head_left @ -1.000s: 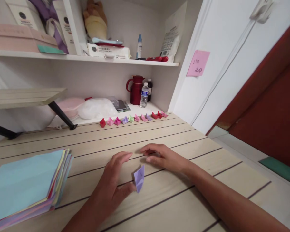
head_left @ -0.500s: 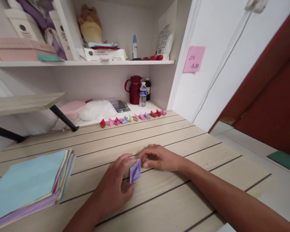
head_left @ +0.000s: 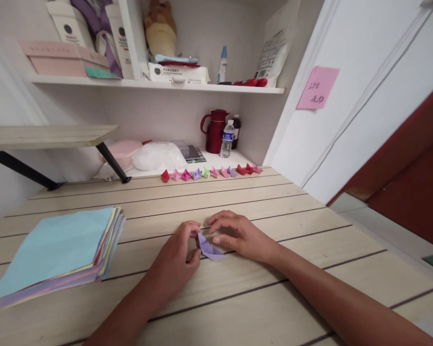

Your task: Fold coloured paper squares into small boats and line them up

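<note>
A purple folded paper boat [head_left: 210, 250] lies tilted on the slatted wooden table between my hands. My left hand [head_left: 178, 250] is at the boat's left end, its fingers curved and its thumb apart from them. Whether its fingertips touch the paper is hard to tell. On the other side, my right hand [head_left: 241, 235] has its fingers spread, with the thumb close to the boat's upper edge. Along the table's back edge stands a row of small paper boats, among them a red boat [head_left: 165, 176] and a green boat [head_left: 206, 173].
At the left lies a stack of coloured paper [head_left: 65, 240], light blue on top. A small raised shelf [head_left: 50, 137] on black legs stands behind it. Farther back are a dark red jug [head_left: 215, 132], a water bottle [head_left: 227, 139] and a clear plastic bag [head_left: 159, 156].
The purple boat has turned from upright between my left finger and thumb to lying lengthwise on the table. My left fingers have drawn back slightly. The camera view has shifted left.
</note>
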`<state>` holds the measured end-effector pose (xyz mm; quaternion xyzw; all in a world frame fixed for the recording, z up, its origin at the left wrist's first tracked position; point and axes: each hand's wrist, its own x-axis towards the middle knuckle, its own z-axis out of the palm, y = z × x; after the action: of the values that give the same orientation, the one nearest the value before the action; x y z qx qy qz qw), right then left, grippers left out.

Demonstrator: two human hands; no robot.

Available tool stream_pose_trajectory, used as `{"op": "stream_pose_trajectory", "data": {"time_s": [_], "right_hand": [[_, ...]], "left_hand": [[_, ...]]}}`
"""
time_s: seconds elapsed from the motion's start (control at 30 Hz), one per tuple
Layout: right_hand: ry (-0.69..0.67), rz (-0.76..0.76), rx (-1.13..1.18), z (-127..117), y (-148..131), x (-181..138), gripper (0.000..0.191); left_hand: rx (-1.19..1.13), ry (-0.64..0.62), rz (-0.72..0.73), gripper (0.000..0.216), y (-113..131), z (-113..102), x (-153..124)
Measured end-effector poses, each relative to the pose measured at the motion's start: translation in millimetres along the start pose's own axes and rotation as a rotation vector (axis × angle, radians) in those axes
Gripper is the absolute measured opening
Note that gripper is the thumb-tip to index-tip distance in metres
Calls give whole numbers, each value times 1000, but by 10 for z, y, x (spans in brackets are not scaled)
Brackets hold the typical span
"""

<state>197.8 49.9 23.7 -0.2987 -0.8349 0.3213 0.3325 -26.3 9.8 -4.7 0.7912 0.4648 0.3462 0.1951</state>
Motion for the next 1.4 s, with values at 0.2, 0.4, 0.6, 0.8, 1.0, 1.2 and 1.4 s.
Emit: {"op": "stream_pose_trajectory", "data": {"time_s": [0.2, 0.4, 0.6, 0.8, 1.0, 1.2, 1.4], "right_hand": [[5, 38, 13, -29, -17, -10, 13], [-46, 105, 144, -77, 7, -10, 16], [-113, 157, 261, -47, 87, 34, 23], [-164, 150, 293, -3, 166, 69, 29], [-183, 169, 352, 15, 177, 74, 27], [-185, 161, 371, 30, 162, 96, 18], [-169, 151, 353, 52, 175, 103, 18]], "left_hand": [[15, 8, -12, 48, 7, 3, 7], [36, -41, 17, 57, 17, -15, 15], [36, -53, 24, 58, -20, 10, 19], [39, -65, 14, 58, -6, 15, 11], [29, -85, 23, 56, 12, 6, 24], [22, -118, 47, 58, 19, 4, 27], [18, -123, 61, 61, -2, 21, 34]]}}
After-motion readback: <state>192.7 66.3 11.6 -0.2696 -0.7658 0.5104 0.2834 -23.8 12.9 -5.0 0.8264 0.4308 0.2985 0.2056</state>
